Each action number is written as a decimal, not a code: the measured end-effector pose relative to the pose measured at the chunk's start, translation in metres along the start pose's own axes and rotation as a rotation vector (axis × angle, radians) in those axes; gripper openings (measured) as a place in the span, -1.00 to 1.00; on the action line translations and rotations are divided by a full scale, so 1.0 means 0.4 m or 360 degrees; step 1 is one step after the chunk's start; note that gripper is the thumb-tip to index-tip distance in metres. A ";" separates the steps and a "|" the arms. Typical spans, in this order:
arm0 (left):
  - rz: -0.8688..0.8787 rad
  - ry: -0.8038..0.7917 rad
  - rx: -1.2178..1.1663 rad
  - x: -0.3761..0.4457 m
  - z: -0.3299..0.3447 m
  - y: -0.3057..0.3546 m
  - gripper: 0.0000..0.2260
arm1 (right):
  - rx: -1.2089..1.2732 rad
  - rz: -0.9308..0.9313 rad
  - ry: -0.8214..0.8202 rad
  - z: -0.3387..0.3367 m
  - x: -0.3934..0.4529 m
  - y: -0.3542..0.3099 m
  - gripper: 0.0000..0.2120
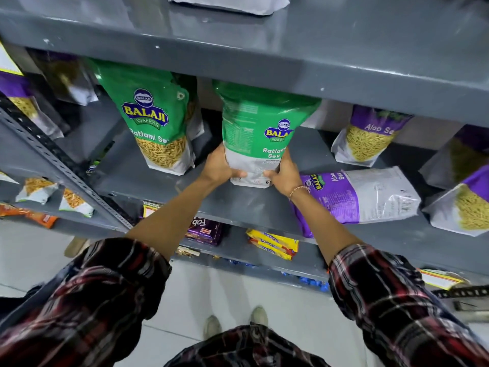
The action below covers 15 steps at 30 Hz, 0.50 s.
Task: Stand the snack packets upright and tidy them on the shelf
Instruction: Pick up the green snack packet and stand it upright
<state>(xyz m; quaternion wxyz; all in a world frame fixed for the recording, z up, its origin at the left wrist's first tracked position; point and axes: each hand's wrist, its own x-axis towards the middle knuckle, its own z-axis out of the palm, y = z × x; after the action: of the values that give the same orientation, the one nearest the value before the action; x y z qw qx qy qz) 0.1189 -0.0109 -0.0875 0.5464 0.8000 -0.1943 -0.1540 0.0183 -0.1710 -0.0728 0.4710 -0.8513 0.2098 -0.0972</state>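
A green Ratlami Sev packet (260,128) stands upright at the middle of the grey shelf (254,205), its back panel turned partly toward me. My left hand (219,168) and my right hand (284,174) both grip its white bottom end. To its left stands another green Ratlami Sev packet (156,120), upright with its front facing out. Just right of my right wrist a purple Aloo Sev packet (365,197) lies flat on its side near the shelf's front edge. Another purple Aloo Sev packet (367,136) stands at the back right.
The upper shelf board (291,56) hangs low over the packet tops. More purple packets (465,202) crowd the far right, others sit at the far left (21,102). A perforated upright post (66,165) runs diagonally at left. Lower shelves hold biscuit packs (272,245).
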 end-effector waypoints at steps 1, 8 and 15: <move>0.0015 -0.0026 0.0015 0.002 -0.001 -0.003 -0.20 | 0.0011 0.0022 0.0019 0.002 -0.001 0.002 -0.39; 0.0266 0.0650 -0.0031 -0.128 0.063 -0.030 -0.66 | 0.0126 0.0236 0.0273 0.025 -0.029 0.023 -0.62; 0.0461 0.0151 0.0260 -0.216 0.150 -0.046 -0.64 | -0.0026 0.0274 0.0443 0.041 -0.097 0.011 -0.83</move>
<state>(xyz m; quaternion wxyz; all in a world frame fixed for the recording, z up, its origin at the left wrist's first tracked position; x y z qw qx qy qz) 0.0183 -0.0126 -0.1230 0.5046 0.8118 -0.2933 -0.0193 -0.0114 -0.1432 -0.0840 0.4371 -0.8122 0.3461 -0.1718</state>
